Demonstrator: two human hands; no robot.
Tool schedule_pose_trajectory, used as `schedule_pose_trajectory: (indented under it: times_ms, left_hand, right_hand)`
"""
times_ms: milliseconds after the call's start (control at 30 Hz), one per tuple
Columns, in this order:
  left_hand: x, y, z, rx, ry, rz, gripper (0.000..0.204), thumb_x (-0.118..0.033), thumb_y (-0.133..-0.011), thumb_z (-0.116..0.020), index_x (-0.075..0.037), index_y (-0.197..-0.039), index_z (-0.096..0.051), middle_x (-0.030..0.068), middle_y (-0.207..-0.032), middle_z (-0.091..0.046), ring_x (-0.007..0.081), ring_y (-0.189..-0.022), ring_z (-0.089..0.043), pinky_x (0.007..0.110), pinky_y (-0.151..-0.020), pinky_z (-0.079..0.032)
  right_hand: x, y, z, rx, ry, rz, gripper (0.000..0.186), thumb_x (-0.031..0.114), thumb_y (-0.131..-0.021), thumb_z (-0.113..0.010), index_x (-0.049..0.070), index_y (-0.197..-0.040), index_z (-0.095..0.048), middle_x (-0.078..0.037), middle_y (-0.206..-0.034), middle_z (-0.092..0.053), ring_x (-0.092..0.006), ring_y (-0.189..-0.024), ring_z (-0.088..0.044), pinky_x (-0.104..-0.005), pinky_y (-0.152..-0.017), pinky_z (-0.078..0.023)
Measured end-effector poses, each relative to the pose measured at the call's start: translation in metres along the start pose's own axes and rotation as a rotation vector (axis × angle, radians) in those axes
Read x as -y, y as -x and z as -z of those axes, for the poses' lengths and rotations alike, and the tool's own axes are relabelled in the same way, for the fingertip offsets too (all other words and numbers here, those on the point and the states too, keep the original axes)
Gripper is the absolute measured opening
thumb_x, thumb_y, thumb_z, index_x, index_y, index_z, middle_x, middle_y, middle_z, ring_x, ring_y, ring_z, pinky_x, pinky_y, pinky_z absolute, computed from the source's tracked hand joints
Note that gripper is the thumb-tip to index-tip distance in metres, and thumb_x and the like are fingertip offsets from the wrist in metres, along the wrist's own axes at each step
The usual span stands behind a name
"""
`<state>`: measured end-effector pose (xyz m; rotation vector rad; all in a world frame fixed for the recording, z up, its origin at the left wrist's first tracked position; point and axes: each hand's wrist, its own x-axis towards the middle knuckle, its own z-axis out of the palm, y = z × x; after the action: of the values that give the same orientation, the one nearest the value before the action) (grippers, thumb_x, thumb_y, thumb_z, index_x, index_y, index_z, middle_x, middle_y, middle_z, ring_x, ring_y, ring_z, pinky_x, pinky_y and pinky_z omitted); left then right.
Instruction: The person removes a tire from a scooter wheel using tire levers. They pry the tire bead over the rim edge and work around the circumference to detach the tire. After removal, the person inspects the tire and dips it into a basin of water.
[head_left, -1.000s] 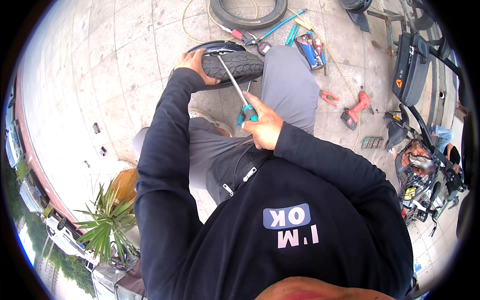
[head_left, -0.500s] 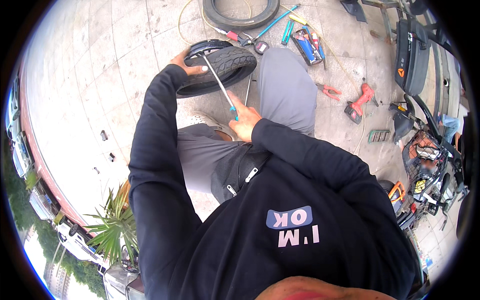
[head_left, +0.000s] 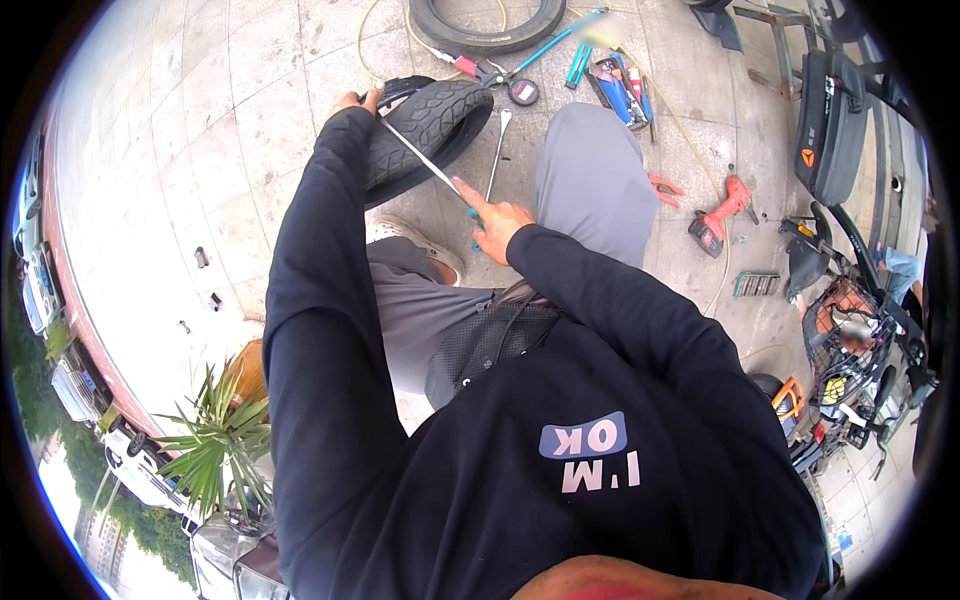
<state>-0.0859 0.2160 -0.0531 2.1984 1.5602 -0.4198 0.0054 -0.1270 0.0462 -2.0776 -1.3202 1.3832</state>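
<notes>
A black treaded tyre point(head_left: 432, 130) is tilted on the paving ahead of me, with a dark rim point(head_left: 408, 87) partly showing at its far side. My left hand point(head_left: 362, 102) grips the tyre and rim at their far left edge. My right hand point(head_left: 503, 228) is closed on the teal handle of a long metal tyre lever point(head_left: 425, 160). The lever slants across the tread, its far tip by my left hand. A second metal lever point(head_left: 498, 150) stands out beyond my right hand; its lower end is partly hidden there.
Another tyre point(head_left: 490, 45), a gauge point(head_left: 523, 92) with a hose and several hand tools point(head_left: 620, 90) lie at the far side. To the right are red pliers point(head_left: 667, 190), a red cordless drill point(head_left: 720, 215) and a metal basket point(head_left: 845, 315). A spiky plant point(head_left: 220, 430) stands left.
The tyre has turned and shifted slightly left. My left hand has moved to its far left edge, and more of the second lever shows.
</notes>
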Motion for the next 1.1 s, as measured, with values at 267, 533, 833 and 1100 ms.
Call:
schedule_pose_trajectory:
  times_ms: [267,533,833,1100]
  left_hand:
    - [-0.009,0.031,0.009,-0.086,-0.080,-0.058,0.083,-0.075,-0.093,-0.037,-0.004,-0.109,-0.076,0.0250,-0.113,-0.070,0.0413,-0.110,-0.066,0.045,-0.100,-0.049]
    - [-0.034,0.043,-0.007,-0.123,0.102,-0.013,0.075,-0.070,-0.094,-0.041,-0.004,-0.108,-0.076,0.0265,-0.106,-0.070,0.0419,-0.106,-0.067,0.047,-0.096,-0.050]
    - [-0.047,0.038,-0.016,-0.152,0.077,-0.040,0.074,-0.066,-0.098,-0.037,-0.005,-0.108,-0.076,0.0226,-0.110,-0.071,0.0379,-0.107,-0.067,0.045,-0.098,-0.050]
    - [0.012,0.005,-0.029,-0.121,0.135,0.120,0.074,-0.067,-0.097,-0.038,-0.005,-0.115,-0.074,0.0230,-0.120,-0.068,0.0403,-0.113,-0.065,0.047,-0.101,-0.048]
  right_hand:
    - [0.059,0.059,0.053,0.090,-0.182,-0.055,0.073,0.017,-0.087,-0.060,0.019,-0.155,-0.033,-0.025,-0.096,-0.069,-0.0441,-0.090,-0.066,-0.0481,-0.083,-0.052]
    - [0.065,0.053,0.154,0.153,0.279,0.304,0.055,0.021,-0.089,-0.055,0.008,-0.142,-0.054,-0.025,-0.110,-0.069,-0.0390,-0.095,-0.068,-0.0442,-0.088,-0.054]
    - [0.159,-0.020,0.277,0.578,0.409,-0.152,0.051,0.017,-0.091,-0.053,0.007,-0.141,-0.056,-0.020,-0.094,-0.070,-0.0255,-0.069,-0.070,-0.0360,-0.056,-0.055]
    - [0.120,-0.025,0.201,0.469,0.658,0.166,0.049,0.018,-0.089,-0.055,0.007,-0.137,-0.059,-0.020,-0.106,-0.071,-0.0299,-0.090,-0.070,-0.0386,-0.080,-0.055]
